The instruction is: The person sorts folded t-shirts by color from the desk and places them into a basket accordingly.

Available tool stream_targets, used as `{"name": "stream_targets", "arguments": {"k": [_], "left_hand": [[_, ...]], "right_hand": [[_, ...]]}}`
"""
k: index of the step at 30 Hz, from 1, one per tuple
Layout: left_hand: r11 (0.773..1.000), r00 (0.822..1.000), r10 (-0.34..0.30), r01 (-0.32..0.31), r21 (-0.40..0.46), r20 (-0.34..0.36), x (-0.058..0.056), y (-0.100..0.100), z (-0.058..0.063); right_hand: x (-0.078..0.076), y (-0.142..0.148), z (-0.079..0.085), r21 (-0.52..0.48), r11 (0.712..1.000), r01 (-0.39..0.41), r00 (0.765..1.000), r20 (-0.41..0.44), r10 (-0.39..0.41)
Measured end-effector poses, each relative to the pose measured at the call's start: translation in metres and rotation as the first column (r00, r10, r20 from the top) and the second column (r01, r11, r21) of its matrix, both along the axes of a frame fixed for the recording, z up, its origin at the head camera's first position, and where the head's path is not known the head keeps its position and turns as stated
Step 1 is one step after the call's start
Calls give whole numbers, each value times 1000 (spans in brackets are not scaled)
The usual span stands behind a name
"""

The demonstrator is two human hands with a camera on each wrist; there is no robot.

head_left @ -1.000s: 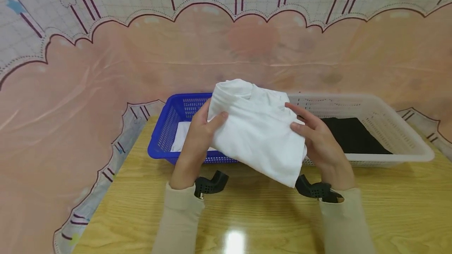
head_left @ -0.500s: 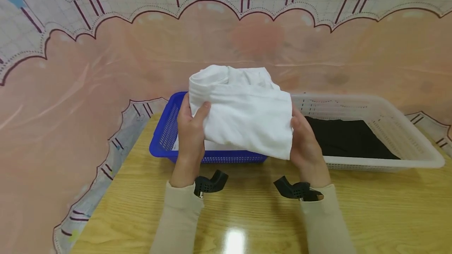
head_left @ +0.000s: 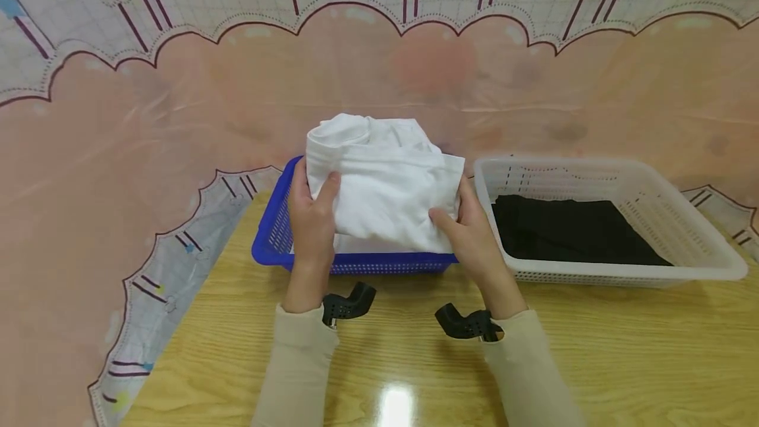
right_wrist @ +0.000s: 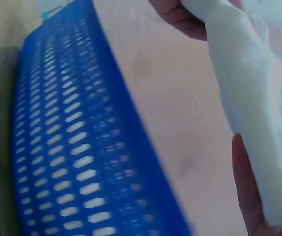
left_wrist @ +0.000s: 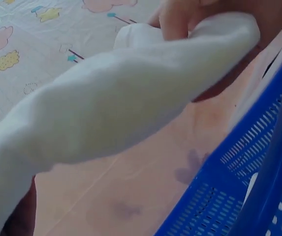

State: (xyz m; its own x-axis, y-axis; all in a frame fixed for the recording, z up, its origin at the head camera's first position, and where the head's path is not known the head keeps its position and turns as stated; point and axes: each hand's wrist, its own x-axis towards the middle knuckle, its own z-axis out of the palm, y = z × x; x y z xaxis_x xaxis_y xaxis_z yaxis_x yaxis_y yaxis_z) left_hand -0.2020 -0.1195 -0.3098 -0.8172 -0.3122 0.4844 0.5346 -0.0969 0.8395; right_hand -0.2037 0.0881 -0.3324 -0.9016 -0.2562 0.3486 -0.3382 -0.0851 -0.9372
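Both hands hold up a folded white T-shirt (head_left: 385, 199) over the blue basket (head_left: 269, 259) in the head view. The left hand (head_left: 313, 223) grips its left edge, thumb on the near face and fingers behind. At the other end, the right hand (head_left: 474, 236) pinches the lower right edge, its thumb in front. The folded collar shows along the top left. In the left wrist view the shirt (left_wrist: 116, 103) is a thick soft roll between the hands; the right wrist view shows the shirt (right_wrist: 249, 88) beside the basket's perforated wall (right_wrist: 67, 132).
More white cloth (head_left: 362, 245) lies in the blue basket, mostly hidden behind the shirt. To the right stands a white basket (head_left: 640, 273) holding folded black cloth (head_left: 575, 229). Both baskets rest on a wooden table (head_left: 622, 354) before a patterned curtain (head_left: 237, 104).
The shirt has moved left over the blue basket and has levelled from its slant. The right hand has shifted left with it, and more of the white basket shows.
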Motion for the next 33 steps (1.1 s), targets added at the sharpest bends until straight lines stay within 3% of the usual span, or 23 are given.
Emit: {"name": "stream_targets", "arguments": {"k": [9, 16, 19, 24, 28, 33], "left_hand": [[996, 996, 21, -12, -93, 87, 9, -1, 4], [992, 986, 46, -26, -122, 160, 2, -8, -4], [995, 983, 40, -23, -97, 181, -7, -14, -16], [997, 968, 53, -67, 45, 246, -21, -17, -33], [987, 974, 92, -117, 112, 208, -25, -16, -40], [984, 982, 157, -165, 62, 105, -25, -19, -46]], "right_hand": [[-7, -15, -2, 58, 983, 175, 984, -17, -175], [-12, -19, -5, 65, 981, 183, 983, -38, -181], [-12, -19, -5, 70, 982, 178, 984, -41, -175], [-12, -17, -10, 129, 968, 216, 976, -50, -211], [-20, -17, -20, 128, 966, 225, 974, 0, -227], [-30, -19, -33, 118, 952, 281, 959, -6, -282]]}}
